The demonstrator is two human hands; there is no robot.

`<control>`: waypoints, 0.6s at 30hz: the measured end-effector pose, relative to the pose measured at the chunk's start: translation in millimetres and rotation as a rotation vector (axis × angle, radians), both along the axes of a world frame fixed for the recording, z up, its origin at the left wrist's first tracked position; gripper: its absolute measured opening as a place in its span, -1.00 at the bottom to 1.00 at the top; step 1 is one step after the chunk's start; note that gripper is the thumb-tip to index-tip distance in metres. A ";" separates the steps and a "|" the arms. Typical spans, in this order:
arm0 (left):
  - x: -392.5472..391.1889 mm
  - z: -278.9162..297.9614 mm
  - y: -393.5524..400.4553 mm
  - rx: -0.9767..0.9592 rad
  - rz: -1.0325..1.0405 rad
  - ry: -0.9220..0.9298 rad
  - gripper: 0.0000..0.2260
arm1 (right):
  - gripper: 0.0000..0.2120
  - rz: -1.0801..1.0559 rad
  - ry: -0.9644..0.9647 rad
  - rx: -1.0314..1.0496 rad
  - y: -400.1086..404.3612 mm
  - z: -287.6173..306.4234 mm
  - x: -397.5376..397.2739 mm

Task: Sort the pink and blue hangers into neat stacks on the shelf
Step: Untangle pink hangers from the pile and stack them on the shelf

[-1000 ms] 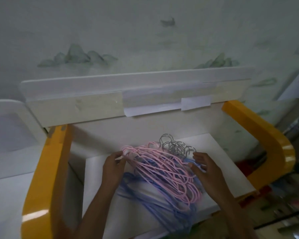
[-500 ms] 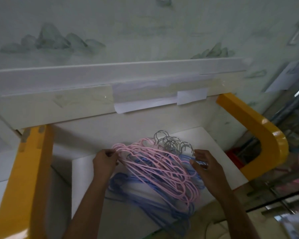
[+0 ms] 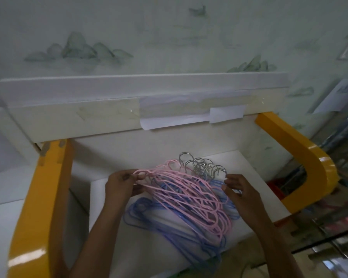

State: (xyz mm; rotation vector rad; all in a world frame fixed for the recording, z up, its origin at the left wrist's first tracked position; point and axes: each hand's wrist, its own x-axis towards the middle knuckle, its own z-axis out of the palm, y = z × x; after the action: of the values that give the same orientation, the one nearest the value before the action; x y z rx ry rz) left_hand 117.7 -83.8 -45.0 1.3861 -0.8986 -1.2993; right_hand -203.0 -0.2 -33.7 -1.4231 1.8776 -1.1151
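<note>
Pale wallpaper with faint green hills backs the white shelf (image 3: 259, 189), set between two yellow frame posts (image 3: 46, 197), where our pile lies: pink hangers (image 3: 189, 197) on top of blue hangers (image 3: 159, 223), their metal hooks (image 3: 201, 167) bunched toward the wall. Our left hand (image 3: 121, 187) pinches the near-left end of the pink bundle between thumb and curled fingers, while our right hand (image 3: 243, 195) rests half-curled on the pile's right edge, fingertips touching the blue wires just below the hooks. Both forearms reach in from below; we cannot count the tangled hangers exactly.
</note>
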 end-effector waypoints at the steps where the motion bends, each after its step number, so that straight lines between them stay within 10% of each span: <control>1: 1.0 2.0 3.4 0.005 0.015 0.024 -0.85 | -0.70 0.001 -0.004 -0.004 1.3 0.8 -0.5; 18: 6.3 24.0 54.1 -0.082 0.271 0.145 -0.86 | -0.72 0.053 -0.004 0.027 27.2 6.0 -10.9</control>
State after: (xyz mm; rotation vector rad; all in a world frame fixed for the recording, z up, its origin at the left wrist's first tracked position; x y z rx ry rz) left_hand 123.9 -29.7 -21.0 1.2819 -0.6342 -1.1271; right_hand -213.9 27.0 -27.7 -1.4462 1.8347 -1.0630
